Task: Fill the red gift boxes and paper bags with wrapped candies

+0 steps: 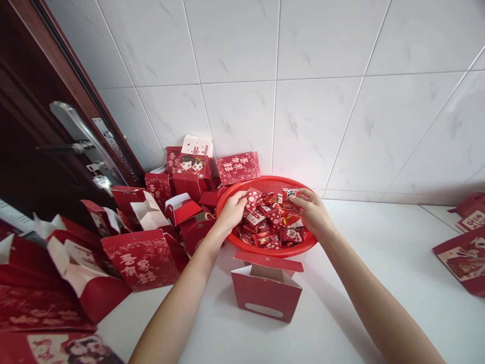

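Note:
A red plastic basket [278,253] full of small red wrapped candies stands on the white surface in front of me. My left hand [232,211] is over its left side, pinching a polka-dotted candy packet [253,198] between thumb and fingers. On the opposite side, my right hand [311,211] is closed on another red and white candy packet [290,193]. More candies [273,217] lie heaped between the two hands. Between my forearms, close to the basket's near side, a red gift box [267,296] stands upright with its top open; its inside is mostly hidden.
Several red gift boxes [142,260] crowd the left side, many with open tops. Others, including a lying box [238,168], rest against the tiled wall [242,121]. A door with a metal handle [81,144] is at far left. More boxes [464,258] sit at the right edge.

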A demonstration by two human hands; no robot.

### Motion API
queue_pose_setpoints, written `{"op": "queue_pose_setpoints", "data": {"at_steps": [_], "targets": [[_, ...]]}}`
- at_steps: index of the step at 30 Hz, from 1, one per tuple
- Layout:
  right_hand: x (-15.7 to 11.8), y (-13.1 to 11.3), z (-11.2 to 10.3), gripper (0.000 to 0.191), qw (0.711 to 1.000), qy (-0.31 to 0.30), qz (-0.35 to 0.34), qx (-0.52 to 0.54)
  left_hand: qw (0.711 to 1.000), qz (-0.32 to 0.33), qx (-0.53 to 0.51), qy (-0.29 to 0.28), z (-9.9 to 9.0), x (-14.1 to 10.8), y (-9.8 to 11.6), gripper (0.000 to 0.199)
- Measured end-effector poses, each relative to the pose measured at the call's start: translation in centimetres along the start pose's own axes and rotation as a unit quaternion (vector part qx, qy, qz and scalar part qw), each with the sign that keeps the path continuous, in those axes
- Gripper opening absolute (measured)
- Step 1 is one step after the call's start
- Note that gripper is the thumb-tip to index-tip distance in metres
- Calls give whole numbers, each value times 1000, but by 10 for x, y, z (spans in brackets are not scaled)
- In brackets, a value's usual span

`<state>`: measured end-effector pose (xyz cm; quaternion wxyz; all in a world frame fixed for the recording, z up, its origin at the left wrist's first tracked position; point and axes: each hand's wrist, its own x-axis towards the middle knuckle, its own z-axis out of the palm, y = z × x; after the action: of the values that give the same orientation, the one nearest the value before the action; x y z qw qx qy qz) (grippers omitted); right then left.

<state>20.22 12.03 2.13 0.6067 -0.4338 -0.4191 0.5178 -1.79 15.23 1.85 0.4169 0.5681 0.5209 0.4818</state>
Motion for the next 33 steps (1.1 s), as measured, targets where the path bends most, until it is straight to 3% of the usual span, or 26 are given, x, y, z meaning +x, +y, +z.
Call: {"op": "queue_pose_setpoints", "data": {"at_steps": [5, 13, 16, 19, 25, 29, 33], "targets": [[0, 0, 1, 30, 999, 41, -15, 21, 998, -50, 24, 16, -1, 0, 3, 33], [2, -2, 3, 29, 992, 99, -34, 69, 995, -76, 54, 27, 2, -2, 7, 54], [2, -3, 3, 28, 991, 105, -35, 69, 994, -61, 90, 18, 1, -4, 5, 54], [4, -1, 2, 29, 991, 110, -26, 68, 987, 7, 159, -31, -1, -4, 5, 40], [6, 4, 0, 34, 991, 111, -40, 70, 927, 158, 285, -185, 17, 16, 20, 30], [5, 2, 2, 36, 990, 113, -50, 70, 872, 190, 368, -262, 44, 38, 31, 30], [6, 2, 2, 38, 988, 121, -69, 71, 824, 181, 440, -307, 66, 50, 26, 32]]}}
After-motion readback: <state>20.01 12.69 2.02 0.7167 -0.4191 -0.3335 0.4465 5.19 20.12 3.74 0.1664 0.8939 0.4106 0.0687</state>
